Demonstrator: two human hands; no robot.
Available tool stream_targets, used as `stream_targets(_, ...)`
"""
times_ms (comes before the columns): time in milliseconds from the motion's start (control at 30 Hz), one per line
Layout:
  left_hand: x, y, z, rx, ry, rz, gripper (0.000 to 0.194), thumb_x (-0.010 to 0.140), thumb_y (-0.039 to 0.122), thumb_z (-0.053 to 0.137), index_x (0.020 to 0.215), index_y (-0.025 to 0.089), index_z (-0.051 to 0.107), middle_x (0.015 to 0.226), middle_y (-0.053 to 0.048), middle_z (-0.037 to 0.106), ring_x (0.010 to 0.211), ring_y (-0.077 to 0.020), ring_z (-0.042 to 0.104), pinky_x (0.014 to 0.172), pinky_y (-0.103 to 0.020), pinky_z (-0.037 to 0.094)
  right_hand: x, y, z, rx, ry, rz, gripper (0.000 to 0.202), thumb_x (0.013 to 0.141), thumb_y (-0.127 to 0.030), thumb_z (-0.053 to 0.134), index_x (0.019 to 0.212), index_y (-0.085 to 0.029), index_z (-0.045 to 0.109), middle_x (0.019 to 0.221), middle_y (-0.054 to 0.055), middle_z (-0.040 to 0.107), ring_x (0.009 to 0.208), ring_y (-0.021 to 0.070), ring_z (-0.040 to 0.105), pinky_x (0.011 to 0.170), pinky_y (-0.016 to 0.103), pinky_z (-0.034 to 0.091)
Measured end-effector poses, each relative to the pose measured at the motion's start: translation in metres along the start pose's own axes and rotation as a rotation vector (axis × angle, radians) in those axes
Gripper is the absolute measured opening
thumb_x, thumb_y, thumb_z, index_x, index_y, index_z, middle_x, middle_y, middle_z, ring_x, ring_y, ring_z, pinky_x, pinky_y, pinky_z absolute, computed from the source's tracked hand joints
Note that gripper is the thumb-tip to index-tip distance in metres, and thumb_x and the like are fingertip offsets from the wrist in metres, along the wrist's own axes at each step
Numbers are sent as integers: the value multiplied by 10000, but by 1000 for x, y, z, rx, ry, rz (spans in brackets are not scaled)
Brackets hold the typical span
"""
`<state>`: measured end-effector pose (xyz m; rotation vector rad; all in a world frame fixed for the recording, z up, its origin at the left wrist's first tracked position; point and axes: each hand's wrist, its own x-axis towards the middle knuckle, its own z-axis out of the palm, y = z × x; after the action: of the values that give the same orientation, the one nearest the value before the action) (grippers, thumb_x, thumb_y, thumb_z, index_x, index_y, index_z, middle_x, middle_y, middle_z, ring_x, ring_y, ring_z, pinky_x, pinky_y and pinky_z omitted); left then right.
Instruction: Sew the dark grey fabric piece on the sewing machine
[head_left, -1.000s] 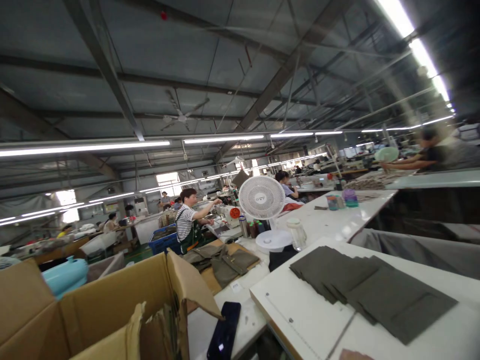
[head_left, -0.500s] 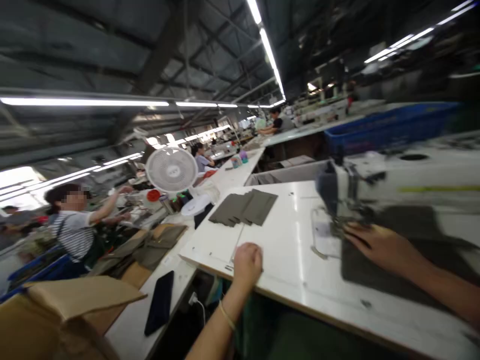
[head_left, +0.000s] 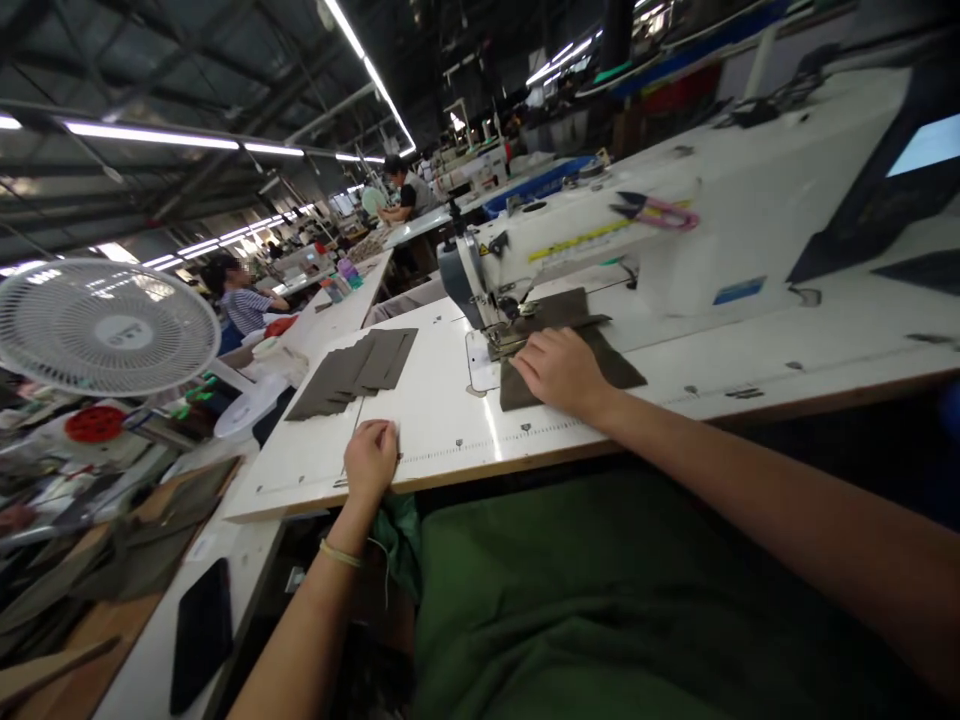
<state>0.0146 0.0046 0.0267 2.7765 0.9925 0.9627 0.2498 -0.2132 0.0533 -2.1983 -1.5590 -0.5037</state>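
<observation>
My right hand (head_left: 559,369) lies flat on a dark grey fabric piece (head_left: 619,366) that runs under the needle of a white sewing machine (head_left: 675,240). My left hand (head_left: 370,459) rests as a loose fist on the near edge of the white sewing table (head_left: 450,440), with nothing visible in it. A fanned stack of dark grey fabric pieces (head_left: 352,370) lies on the table just beyond my left hand.
A white desk fan (head_left: 105,330) stands at the left. A black phone (head_left: 200,632) lies on the side table beside more fabric pieces (head_left: 142,560). Pink-handled snips (head_left: 656,210) rest on the machine. Other people work at tables farther back. Green cloth (head_left: 600,600) covers my lap.
The view has swung right and down from the hall onto the sewing table. Both hands have come into view, the right one settling on the fabric at the needle.
</observation>
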Motion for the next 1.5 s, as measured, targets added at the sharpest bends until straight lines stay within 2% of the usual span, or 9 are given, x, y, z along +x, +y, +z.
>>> stream_targets(67,1,0,1,16,-10,0,245,834,309,446,776,171,640,901,-62,633,854,-227,589,805,-317,465,-36,-28,-6,94,-90,-71,368,993,-256,317,853,-107,623,814,111,568,796,229,489,723,357,325)
stream_targets(167,2,-1,2,35,-25,4,258,831,332,445,783,171,641,907,-65,629,848,-230,588,802,-320,465,-96,-76,7,238,-315,-193,328,971,-343,419,796,-167,634,779,58,588,763,192,518,697,316,355)
stream_targets(233,2,-1,2,45,-26,9,280,832,355,437,781,168,639,902,-68,628,839,-233,586,799,-325,463,-128,-100,26,278,-454,-141,271,909,-393,560,976,-140,631,981,108,595,926,237,522,803,349,380)
stream_targets(267,2,-1,2,49,-25,12,289,831,364,433,779,167,638,900,-69,628,838,-236,585,798,-328,462,-141,-108,37,285,-540,-90,348,863,-413,631,1036,-112,612,1032,139,583,953,261,526,811,376,402)
stream_targets(400,4,0,1,61,-24,37,315,821,385,414,767,168,636,899,-75,632,852,-250,583,804,-343,456,-166,-116,63,385,-877,-5,298,854,-403,664,912,-113,623,889,64,617,824,198,594,745,358,493)
stream_targets(500,5,1,-1,71,-22,52,346,806,411,400,753,164,637,894,-89,632,835,-264,586,782,-360,462,-169,-112,62,475,-970,5,186,901,-313,620,897,-127,621,892,37,619,853,181,597,792,365,498)
stream_targets(733,8,3,-2,81,-15,71,384,791,451,388,753,168,645,890,-87,634,804,-257,591,749,-350,467,-170,-114,50,535,-1009,48,130,904,-255,615,899,-125,624,923,41,623,912,197,592,836,393,488)
stream_targets(1033,7,-1,1,59,1,95,403,808,450,383,763,156,655,873,-84,640,823,-248,604,774,-344,473,-170,-118,65,574,-1030,49,116,873,-233,655,853,-121,631,874,31,634,885,192,603,823,386,497)
stream_targets(1500,6,-4,4,-35,7,142,382,875,445,416,809,158,658,915,-65,636,832,-231,607,770,-348,491,-172,-119,81,549,-842,219,45,832,-138,639,836,-127,682,846,83,664,838,238,629,743,325,497)
